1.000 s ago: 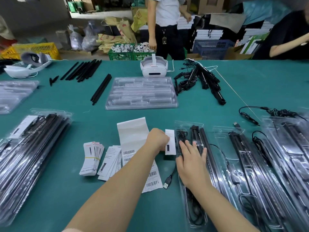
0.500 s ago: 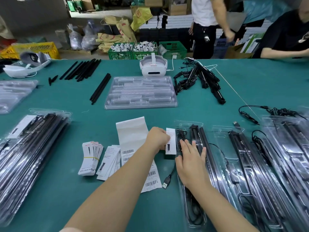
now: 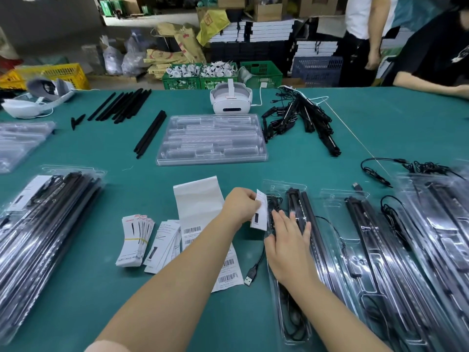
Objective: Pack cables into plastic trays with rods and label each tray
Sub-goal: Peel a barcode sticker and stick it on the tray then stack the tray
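My left hand (image 3: 240, 206) pinches a small white label card (image 3: 260, 212) at the upper left edge of a clear plastic tray (image 3: 286, 336). That tray holds black rods (image 3: 302, 207) and a black cable whose USB plug (image 3: 250, 277) lies out on the mat. My right hand (image 3: 288, 243) rests flat on the tray with straight fingers, pressing the rods and cable. More filled trays (image 3: 380, 262) lie to the right.
Label cards (image 3: 135, 240) and a barcode sheet (image 3: 200, 207) lie left of my hands. A stack of filled trays (image 3: 43, 224) sits at left, empty trays (image 3: 212, 139), loose rods (image 3: 149, 134), cable bundles (image 3: 304, 118) and a white headset (image 3: 231, 100) farther back. People stand at far right.
My left hand has tilted the label card up and over the tray's left edge. My right hand stays on the tray. A person in the background has walked to the right.
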A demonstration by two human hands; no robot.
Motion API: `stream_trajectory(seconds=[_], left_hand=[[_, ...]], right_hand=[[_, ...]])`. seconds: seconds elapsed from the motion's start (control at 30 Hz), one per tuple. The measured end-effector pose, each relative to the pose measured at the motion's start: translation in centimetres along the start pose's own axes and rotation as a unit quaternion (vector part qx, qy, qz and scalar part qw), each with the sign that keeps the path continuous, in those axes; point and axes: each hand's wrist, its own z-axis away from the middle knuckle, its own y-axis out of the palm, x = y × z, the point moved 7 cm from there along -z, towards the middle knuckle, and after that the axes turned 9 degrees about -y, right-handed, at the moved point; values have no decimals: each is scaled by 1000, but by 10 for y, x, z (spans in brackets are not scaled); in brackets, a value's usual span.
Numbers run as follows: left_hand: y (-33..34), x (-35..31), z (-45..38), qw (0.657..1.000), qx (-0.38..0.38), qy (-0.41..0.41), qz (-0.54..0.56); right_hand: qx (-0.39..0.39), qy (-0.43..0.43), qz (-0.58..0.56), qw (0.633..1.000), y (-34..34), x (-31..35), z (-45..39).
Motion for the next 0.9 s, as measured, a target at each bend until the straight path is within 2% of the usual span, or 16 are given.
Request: stream_trajectory(seconds=[0.2,0.37,0.53,0.77,0.9], left_hand=[[-1,-6,-3,999,-36,12,-21],[7,-9,-9,1000,20,-14,-1],[8,-8,-11,996,42,-45,58],[23,-15,0,961,153,-134,190],[28,-18,-2,966,146,-127,171]], right_hand=[[-5,-2,-9,1000,0,0,1],[-13,1,-31,999,-1,0,0],[-17,2,-33,999,-1,-1,0],[-16,8,-32,999,-1,0,0],[-10,9,-20,1000,1,0,0]])
